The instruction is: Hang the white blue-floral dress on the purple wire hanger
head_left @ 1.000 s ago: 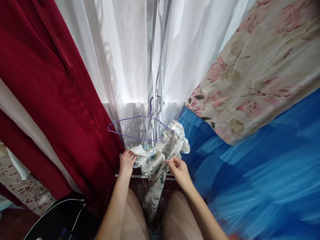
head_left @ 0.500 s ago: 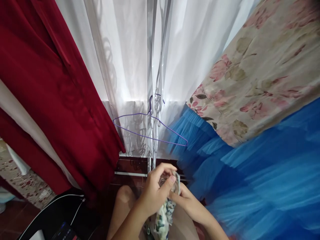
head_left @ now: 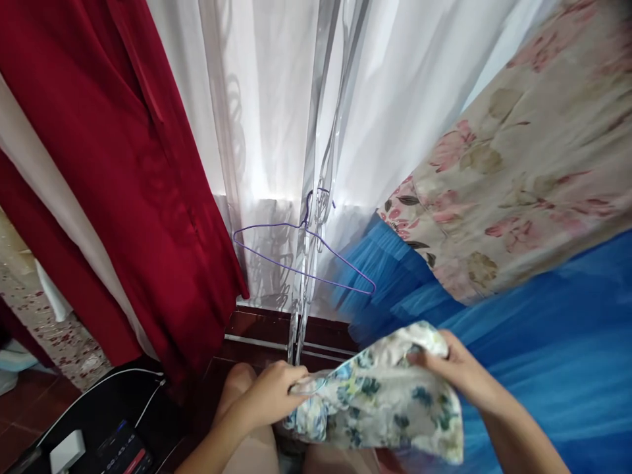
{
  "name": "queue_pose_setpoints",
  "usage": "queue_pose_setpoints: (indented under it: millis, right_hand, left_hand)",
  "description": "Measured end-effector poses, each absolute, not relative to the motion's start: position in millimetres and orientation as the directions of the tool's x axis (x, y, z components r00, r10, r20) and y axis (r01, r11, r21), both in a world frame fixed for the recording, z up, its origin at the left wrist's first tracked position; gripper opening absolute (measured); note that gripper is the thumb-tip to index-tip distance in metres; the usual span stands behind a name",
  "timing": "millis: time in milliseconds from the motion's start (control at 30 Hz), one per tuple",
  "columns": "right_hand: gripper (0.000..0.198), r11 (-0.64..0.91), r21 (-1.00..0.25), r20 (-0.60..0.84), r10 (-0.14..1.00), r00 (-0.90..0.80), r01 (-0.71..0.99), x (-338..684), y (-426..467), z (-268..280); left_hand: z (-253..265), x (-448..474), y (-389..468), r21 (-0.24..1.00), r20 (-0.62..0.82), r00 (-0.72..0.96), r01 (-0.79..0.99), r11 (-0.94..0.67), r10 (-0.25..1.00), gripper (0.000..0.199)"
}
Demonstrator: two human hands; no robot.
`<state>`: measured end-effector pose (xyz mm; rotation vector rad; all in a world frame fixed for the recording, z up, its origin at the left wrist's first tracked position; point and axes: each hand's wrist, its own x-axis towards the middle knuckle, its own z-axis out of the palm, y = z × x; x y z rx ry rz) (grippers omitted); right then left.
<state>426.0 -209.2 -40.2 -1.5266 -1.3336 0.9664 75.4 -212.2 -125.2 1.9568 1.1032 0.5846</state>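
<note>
Head view: floral garment (head_left: 382, 403), newly stretched between left hand (head_left: 274, 396) and right hand (head_left: 455, 368), both pinching edges; off far purple hanger (head_left: 305, 225).

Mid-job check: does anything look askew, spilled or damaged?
The hanger looks askew: it tilts, its right end in the picture lower than its left. The cloth is rumpled; nothing looks spilled or damaged.

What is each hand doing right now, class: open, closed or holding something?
Left hand: closed, holding the floral cloth.
Right hand: closed, holding the same floral cloth.
</note>
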Motion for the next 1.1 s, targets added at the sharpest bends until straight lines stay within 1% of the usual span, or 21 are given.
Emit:
queue_pose_setpoints:
  millis: [33,133,200,267,367,467,567,667,700,767,800,900,1033,1100]
  right_hand:
    - [0.024,-0.029,-0.955,-0.008,0.997,0.072,0.296,434,-196,-29]
    - [0.024,0.149,-0.962,0.173,0.981,0.092,0.228,439,-149,0]
    - [0.024,0.189,-0.965,0.201,0.978,0.052,0.182,426,-113,14]
    - [0.025,0.148,-0.980,0.149,0.989,0.001,0.132,404,-79,23]
    - [0.033,0.086,-0.992,0.078,0.993,-0.093,0.090,365,-44,28]
    - [0.038,0.071,-0.996,0.057,0.976,-0.212,0.060,337,-34,24]
    - [0.038,-0.002,-1.000,-0.005,0.953,-0.304,0.010,330,-41,21]
    - [0.036,-0.036,-0.999,-0.042,0.959,-0.281,0.025,336,-50,25]
    - [0.036,-0.035,-0.998,-0.046,0.958,-0.282,0.044,338,-52,28]
    - [0.035,-0.022,-0.997,-0.045,0.952,-0.304,0.079,339,-55,35]
    - [0.034,-0.015,-0.996,-0.043,0.948,-0.316,0.092,339,-56,39]
    - [0.033,-0.032,-0.995,-0.064,0.936,-0.347,0.097,338,-58,48]
    - [0.032,-0.172,-0.985,-0.167,0.919,-0.358,0.019,340,-65,51]
    - [0.031,-0.238,-0.971,-0.214,0.910,-0.355,-0.024,341,-69,47]
  left_hand:
    - [-120,68,-205,0.808,0.059,0.481,0.492,-0.325,0.875,0.004]
    - [-90,52,-187,0.813,0.185,0.428,0.438,-0.383,0.885,0.010]
    - [-66,50,-182,0.822,0.256,0.421,0.379,-0.425,0.870,0.008]
    - [-46,53,-185,0.825,0.304,0.425,0.331,-0.459,0.853,0.013]
    - [-33,56,-193,0.833,0.324,0.410,0.304,-0.463,0.853,0.020]
    - [-40,40,-193,0.859,0.324,0.316,0.295,-0.417,0.892,0.018]
    - [-54,5,-172,0.860,0.349,0.226,0.307,-0.407,0.909,0.013]
    - [-63,-34,-131,0.854,0.383,0.180,0.306,-0.421,0.906,0.018]
    - [-62,-44,-114,0.864,0.393,0.134,0.283,-0.416,0.910,0.021]
    - [-55,-59,-79,0.902,0.389,-0.023,0.212,-0.376,0.921,0.031]
    - [-48,-63,-62,0.902,0.398,-0.047,0.202,-0.382,0.916,0.033]
    - [-19,-65,-19,0.896,0.423,-0.081,0.181,-0.404,0.902,0.034]
    - [21,-48,17,0.894,0.437,-0.049,0.135,-0.428,0.898,0.033]
    - [34,-35,24,0.902,0.425,-0.001,0.086,-0.423,0.905,0.034]
